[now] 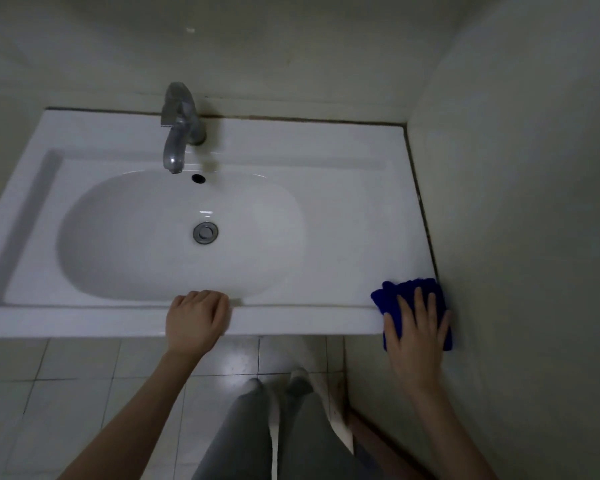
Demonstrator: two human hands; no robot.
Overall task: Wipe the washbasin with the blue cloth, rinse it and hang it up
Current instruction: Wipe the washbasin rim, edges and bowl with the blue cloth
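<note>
A white washbasin (343, 209) with an oval bowl fills the middle of the head view. A chrome tap (179, 129) stands at its back, above the overflow hole, and a round metal drain (205, 232) sits in the bowl. The blue cloth (394, 294) lies crumpled on the basin's front right corner, against the side wall. My right hand (416, 336) presses flat on the cloth with its fingers spread, and hides the cloth's middle. My left hand (196, 320) curls over the basin's front rim, near the centre.
A wall (520, 202) stands tight against the basin's right edge, and another runs behind the tap. Below the rim are pale floor tiles (66, 375) and my legs in grey trousers (257, 438).
</note>
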